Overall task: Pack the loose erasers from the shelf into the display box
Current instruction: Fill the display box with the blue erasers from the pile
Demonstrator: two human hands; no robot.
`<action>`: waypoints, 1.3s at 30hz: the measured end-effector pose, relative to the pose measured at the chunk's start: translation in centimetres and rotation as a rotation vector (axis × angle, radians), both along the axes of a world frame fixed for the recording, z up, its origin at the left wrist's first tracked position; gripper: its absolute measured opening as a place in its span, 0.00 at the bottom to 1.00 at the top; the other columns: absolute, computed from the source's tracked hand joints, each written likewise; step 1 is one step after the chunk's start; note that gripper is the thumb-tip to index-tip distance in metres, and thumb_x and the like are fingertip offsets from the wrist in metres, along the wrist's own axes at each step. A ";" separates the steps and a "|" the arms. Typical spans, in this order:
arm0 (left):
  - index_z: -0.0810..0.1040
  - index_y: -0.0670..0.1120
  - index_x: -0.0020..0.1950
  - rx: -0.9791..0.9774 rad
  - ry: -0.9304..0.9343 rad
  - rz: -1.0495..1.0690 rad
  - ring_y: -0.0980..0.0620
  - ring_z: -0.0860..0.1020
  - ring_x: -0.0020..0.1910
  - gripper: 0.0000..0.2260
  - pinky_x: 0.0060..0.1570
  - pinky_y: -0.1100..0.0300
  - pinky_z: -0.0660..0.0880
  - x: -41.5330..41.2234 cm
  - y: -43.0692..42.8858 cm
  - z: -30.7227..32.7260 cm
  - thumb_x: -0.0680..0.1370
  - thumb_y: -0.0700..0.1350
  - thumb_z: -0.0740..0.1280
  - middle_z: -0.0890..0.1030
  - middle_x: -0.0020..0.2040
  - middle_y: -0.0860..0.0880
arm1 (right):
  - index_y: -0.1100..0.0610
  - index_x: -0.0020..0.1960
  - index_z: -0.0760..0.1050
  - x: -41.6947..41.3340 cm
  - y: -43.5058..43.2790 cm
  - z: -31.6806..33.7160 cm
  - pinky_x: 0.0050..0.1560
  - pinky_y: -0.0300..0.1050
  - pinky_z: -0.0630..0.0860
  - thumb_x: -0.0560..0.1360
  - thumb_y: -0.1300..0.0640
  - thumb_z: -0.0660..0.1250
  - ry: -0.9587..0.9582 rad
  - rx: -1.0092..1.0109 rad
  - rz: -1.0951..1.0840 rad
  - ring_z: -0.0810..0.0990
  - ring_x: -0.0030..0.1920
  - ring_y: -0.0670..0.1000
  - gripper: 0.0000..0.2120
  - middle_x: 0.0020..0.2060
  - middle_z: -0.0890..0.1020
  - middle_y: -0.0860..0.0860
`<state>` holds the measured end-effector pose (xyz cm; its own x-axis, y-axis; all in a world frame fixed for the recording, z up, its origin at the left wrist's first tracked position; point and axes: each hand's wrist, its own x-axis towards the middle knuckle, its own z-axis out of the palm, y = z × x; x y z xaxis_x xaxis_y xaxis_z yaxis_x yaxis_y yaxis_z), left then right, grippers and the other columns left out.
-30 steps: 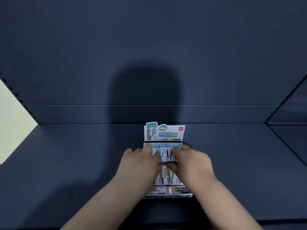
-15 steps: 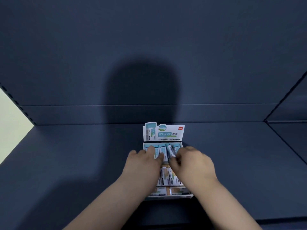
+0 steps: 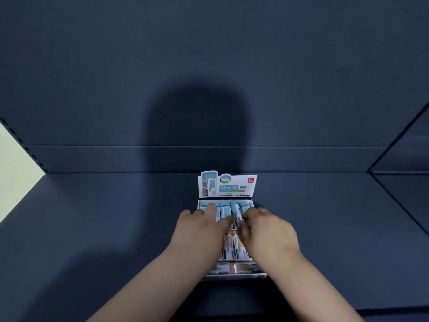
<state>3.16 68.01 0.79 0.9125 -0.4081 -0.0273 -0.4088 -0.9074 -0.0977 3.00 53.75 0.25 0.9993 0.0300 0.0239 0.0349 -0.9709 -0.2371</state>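
Blue erasers (image 3: pixel 224 210) are packed in the display box (image 3: pixel 228 185) on the shelf (image 3: pixel 92 228), and the box seems nearly full. One tilted eraser (image 3: pixel 236 211), pinched by the right hand (image 3: pixel 267 231), is not yet pushed down; its neighbours are pressed by the flat left hand (image 3: pixel 199 231).

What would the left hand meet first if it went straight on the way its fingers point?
The left hand would probably meet the display box's upright header card, just beyond the blue erasers it touches.

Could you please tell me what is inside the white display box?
Blue-sleeved rectangular erasers at the back, the right hand pinching a tilted one; orange-sleeved erasers in front. It and the left hand partly hide the middle.
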 end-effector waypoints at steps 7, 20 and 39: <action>0.58 0.57 0.73 0.019 -0.005 0.005 0.45 0.73 0.52 0.24 0.51 0.54 0.63 0.0 -0.2 -0.3 0.78 0.47 0.59 0.67 0.57 0.46 | 0.52 0.56 0.73 0.3 -0.3 0.7 0.48 0.44 0.72 0.78 0.49 0.56 0.060 0.030 -0.029 0.77 0.55 0.53 0.12 0.54 0.78 0.50; 0.52 0.57 0.75 0.051 0.028 0.036 0.45 0.72 0.54 0.25 0.51 0.55 0.64 -0.5 0.7 -0.3 0.79 0.52 0.57 0.65 0.62 0.46 | 0.43 0.67 0.66 0.6 -0.7 1.3 0.50 0.43 0.72 0.78 0.50 0.56 0.030 0.003 0.090 0.72 0.60 0.51 0.18 0.58 0.71 0.48; 0.64 0.52 0.70 0.058 -0.024 0.083 0.47 0.73 0.51 0.20 0.44 0.56 0.60 -1.2 0.1 -0.2 0.78 0.47 0.59 0.67 0.59 0.46 | 0.45 0.65 0.69 0.2 -0.1 0.8 0.52 0.44 0.72 0.78 0.47 0.57 0.037 -0.037 0.164 0.71 0.61 0.51 0.16 0.59 0.72 0.47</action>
<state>2.01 68.07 0.58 0.9438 -0.3294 -0.0261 -0.3292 -0.9306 -0.1602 3.16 53.66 1.01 0.9811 0.1928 -0.0168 0.1853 -0.9609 -0.2058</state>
